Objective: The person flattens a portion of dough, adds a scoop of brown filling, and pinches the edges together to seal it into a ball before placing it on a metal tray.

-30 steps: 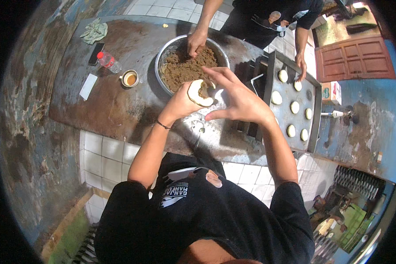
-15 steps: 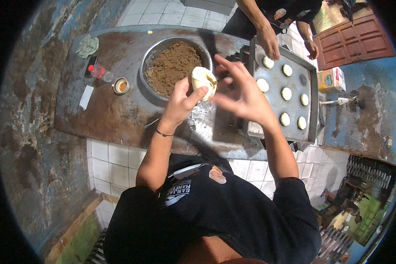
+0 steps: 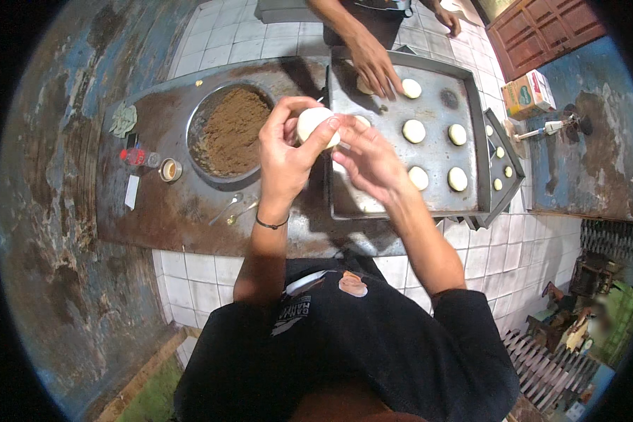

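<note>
A round white dough ball (image 3: 315, 129) is gripped in my left hand (image 3: 285, 141), the thumb pressed over its front and the fingers bent behind it. Its smooth side shows; a filling inside cannot be seen. My right hand (image 3: 373, 160) is at the ball's right side, slightly blurred, with its fingers loosely bent and apart and the fingertips at the ball's edge. Left of my hands, a large metal bowl (image 3: 193, 144) holds a crumbly brown filling (image 3: 231, 126). To the right, a metal baking tray (image 3: 436, 200) carries several pale dough rounds (image 3: 414, 131).
Another person's hand (image 3: 374, 65) reaches onto the tray's far left part. Two spoons (image 3: 240, 212) lie on the worn table (image 3: 169, 218). A small cup (image 3: 170, 169), a red-capped bottle (image 3: 139, 157) and a cloth (image 3: 124, 120) are at the left. A second tray (image 3: 508, 151) and a carton (image 3: 527, 95) are at the right.
My right hand has closed in on the dough ball from a wider spread. The ball now shows a smooth face instead of its gathered opening. The other person's hand has come lower over the tray.
</note>
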The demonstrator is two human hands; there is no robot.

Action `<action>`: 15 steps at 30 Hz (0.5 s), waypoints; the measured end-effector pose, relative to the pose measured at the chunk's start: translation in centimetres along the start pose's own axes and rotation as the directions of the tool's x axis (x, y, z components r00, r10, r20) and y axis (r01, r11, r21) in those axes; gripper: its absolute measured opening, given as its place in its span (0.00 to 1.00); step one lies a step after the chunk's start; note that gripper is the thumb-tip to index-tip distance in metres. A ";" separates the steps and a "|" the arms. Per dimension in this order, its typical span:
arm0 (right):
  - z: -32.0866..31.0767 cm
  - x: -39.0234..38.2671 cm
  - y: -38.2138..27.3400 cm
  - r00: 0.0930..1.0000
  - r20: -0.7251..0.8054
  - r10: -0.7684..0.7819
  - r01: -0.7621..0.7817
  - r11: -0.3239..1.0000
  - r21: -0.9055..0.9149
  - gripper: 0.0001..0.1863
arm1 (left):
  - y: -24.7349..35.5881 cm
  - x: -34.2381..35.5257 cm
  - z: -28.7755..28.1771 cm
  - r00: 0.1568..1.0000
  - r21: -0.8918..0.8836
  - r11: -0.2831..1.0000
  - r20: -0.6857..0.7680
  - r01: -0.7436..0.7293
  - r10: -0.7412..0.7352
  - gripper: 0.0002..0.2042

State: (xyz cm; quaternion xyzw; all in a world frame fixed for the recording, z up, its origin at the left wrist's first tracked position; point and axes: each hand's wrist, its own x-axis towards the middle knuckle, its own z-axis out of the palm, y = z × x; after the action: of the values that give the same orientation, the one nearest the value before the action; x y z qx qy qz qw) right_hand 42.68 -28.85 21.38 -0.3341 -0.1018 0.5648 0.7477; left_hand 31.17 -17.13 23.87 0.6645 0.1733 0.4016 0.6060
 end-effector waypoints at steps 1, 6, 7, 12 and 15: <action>-1.6 -0.5 0.7 0.997 0.080 0.004 -0.018 0.985 0.171 0.15 | -0.3 0.5 1.1 0.997 0.097 0.993 0.018 -0.070 0.068 0.14; -2.2 -4.5 0.3 0.870 -0.032 -0.493 0.492 0.870 -0.017 0.27 | 3.9 -0.4 9.1 0.936 -0.383 0.882 0.319 0.274 -0.153 0.13; -3.3 -4.9 0.4 0.792 -0.132 -0.596 0.542 0.785 -0.299 0.26 | 3.8 -0.9 10.5 0.940 -0.395 0.887 0.323 0.238 -0.108 0.13; -7.4 -6.9 -3.9 0.769 0.003 -0.639 0.578 0.693 -0.431 0.20 | 2.2 -1.7 15.3 0.938 -0.359 0.928 0.345 0.096 0.037 0.15; -7.3 -9.9 -8.6 0.904 0.238 -0.356 0.428 0.770 -0.474 0.21 | 1.6 -1.7 16.3 0.942 -0.404 0.915 0.306 -0.007 0.142 0.18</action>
State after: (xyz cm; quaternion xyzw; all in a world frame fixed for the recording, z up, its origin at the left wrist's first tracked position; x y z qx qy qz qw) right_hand 49.79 -41.89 23.39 -0.4541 -0.3667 0.3690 0.7233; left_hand 41.87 -29.56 25.72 0.5911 -0.0410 0.3350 0.7326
